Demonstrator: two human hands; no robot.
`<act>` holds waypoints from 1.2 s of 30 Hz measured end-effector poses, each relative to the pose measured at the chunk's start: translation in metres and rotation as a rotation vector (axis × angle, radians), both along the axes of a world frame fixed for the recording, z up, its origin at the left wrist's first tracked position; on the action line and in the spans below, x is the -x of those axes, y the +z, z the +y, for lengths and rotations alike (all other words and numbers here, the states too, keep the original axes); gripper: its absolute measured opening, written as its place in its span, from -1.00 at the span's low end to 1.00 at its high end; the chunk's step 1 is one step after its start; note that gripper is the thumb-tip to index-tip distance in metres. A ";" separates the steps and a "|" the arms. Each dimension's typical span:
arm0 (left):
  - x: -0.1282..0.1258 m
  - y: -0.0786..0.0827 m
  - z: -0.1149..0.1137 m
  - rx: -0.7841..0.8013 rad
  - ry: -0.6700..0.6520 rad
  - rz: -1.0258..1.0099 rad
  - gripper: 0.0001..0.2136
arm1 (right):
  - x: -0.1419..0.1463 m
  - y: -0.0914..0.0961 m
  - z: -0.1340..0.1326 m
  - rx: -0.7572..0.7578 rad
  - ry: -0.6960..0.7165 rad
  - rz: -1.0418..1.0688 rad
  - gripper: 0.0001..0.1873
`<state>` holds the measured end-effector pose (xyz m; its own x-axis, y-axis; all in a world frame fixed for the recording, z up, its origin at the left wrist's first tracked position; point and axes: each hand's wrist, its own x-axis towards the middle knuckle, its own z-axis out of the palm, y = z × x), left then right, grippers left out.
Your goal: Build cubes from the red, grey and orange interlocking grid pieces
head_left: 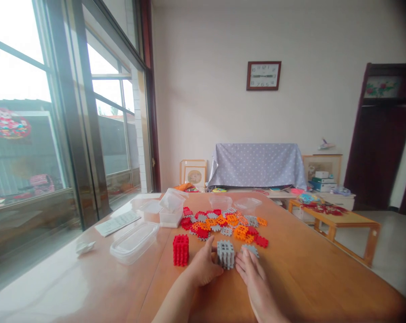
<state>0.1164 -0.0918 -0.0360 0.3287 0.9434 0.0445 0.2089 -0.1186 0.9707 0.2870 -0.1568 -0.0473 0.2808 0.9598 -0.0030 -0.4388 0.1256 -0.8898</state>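
A stack of grey interlocking toy pieces stands upright on the table between my two hands. My left hand is just left of it, thumb and fingers apart, close to or touching its side; I cannot tell which. My right hand is at its right side with fingers stretched out. A loose grey piece shows just behind the right fingertips; whether they touch it is unclear. Left of my left hand stands a similar red stack. Beyond the hands lies a pile of loose red, orange and grey pieces.
On the wooden table are a clear plastic lid, several clear containers, a printed sheet and a crumpled wrapper. A low wooden table stands to the right; glass windows are on the left.
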 end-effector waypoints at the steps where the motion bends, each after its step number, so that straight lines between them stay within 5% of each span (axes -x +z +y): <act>1: 0.001 -0.003 -0.001 -0.010 0.004 0.010 0.13 | -0.001 -0.002 0.000 -0.003 0.000 -0.004 -0.15; 20: -0.002 -0.009 -0.006 -0.156 0.025 0.156 0.05 | 0.001 0.006 -0.004 -0.015 -0.083 0.025 -0.13; 36: -0.004 0.008 0.005 -0.022 -0.015 0.158 0.12 | -0.005 -0.002 0.004 -0.044 -0.004 0.025 -0.24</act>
<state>0.1205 -0.0870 -0.0282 0.3468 0.9379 0.0118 0.3568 -0.1436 0.9231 0.2924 -0.1528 -0.0495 0.2853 0.9579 0.0323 -0.4601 0.1665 -0.8721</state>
